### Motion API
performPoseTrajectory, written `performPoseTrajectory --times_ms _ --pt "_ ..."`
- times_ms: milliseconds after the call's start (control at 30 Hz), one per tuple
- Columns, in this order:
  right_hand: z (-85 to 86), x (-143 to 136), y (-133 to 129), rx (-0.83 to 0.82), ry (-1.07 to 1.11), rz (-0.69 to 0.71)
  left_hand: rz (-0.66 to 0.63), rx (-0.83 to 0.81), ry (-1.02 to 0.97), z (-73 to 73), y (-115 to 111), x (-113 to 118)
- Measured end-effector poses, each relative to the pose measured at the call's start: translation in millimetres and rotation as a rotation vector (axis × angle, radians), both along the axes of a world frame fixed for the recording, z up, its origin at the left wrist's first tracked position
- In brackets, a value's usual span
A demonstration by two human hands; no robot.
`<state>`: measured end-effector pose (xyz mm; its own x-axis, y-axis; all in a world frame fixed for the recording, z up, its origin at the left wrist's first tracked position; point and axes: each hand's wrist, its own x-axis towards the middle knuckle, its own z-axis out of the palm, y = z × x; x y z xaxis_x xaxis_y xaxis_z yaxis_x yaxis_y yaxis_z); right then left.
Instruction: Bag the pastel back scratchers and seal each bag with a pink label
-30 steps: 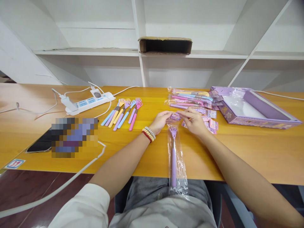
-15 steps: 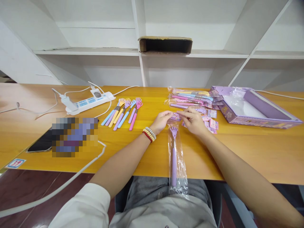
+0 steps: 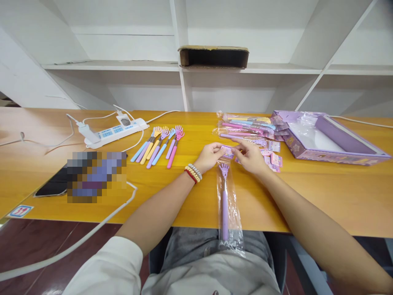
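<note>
Between my hands is a small purple printed card (image 3: 226, 152), at the top end of a clear plastic bag (image 3: 235, 213). My left hand (image 3: 211, 156) pinches the card's left side. At its right edge, the thumb and fingers of my right hand (image 3: 250, 156) close on it. Inside the bag lies a purple back scratcher (image 3: 225, 205), claw end toward my hands, its handle reaching past the table edge over my lap. Several loose back scratchers (image 3: 159, 147) in yellow, blue, pink and purple lie to the left of my hands.
Bagged back scratchers (image 3: 245, 127) are piled behind my right hand, with small printed cards (image 3: 274, 160) beside them. A purple display box (image 3: 337, 159) sits at the right. At the left are a white power strip (image 3: 116, 133), cables and a dark phone (image 3: 52, 184). A cardboard box (image 3: 214, 49) rests on the shelf.
My right fingers have shifted slightly at the card's right side, with the index finger now stretched further along its top. More of the card shows. The bagged back scratcher has hardly moved.
</note>
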<state>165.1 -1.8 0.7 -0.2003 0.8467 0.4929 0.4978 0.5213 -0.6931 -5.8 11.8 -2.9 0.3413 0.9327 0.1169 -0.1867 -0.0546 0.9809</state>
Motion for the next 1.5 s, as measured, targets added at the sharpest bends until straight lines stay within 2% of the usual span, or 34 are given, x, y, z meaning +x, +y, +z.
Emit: performPoseTrajectory --times_ms 200,333,500,700,1000,1133,1233,1367,1500 --pt "2.2 -1.9 -0.7 -0.078 0.140 0.017 -0.001 -0.007 0.002 3.0 -1.1 0.5" --pt "0.9 -2.4 -0.5 -0.125 0.214 0.050 0.043 0.045 0.074 4.4 -2.1 1.0" --pt "-0.4 -1.9 1.1 -0.129 0.210 0.043 0.063 0.086 0.120 0.1 0.6 0.4" --pt "0.3 -1.6 2.2 -0.240 0.177 0.032 0.091 0.081 0.102 -1.3 1.9 0.1" --pt "-0.1 -2.2 4.7 -0.398 0.418 0.109 0.016 0.139 0.288 -0.1 2.8 -0.8" --pt "-1.2 -2.3 6.9 -0.406 0.466 0.109 0.017 0.167 0.328 0.2 2.1 -2.1" --pt "-1.7 -2.7 7.2 -0.421 0.437 0.089 0.040 0.175 0.310 1.8 0.3 -1.6" --pt "-2.2 -2.0 6.7 -0.468 0.271 0.069 0.051 0.173 0.266 3.1 -0.5 -0.7" --pt "-0.2 -1.1 4.6 -0.339 0.057 0.060 0.062 0.192 0.256 0.9 1.3 -0.6"
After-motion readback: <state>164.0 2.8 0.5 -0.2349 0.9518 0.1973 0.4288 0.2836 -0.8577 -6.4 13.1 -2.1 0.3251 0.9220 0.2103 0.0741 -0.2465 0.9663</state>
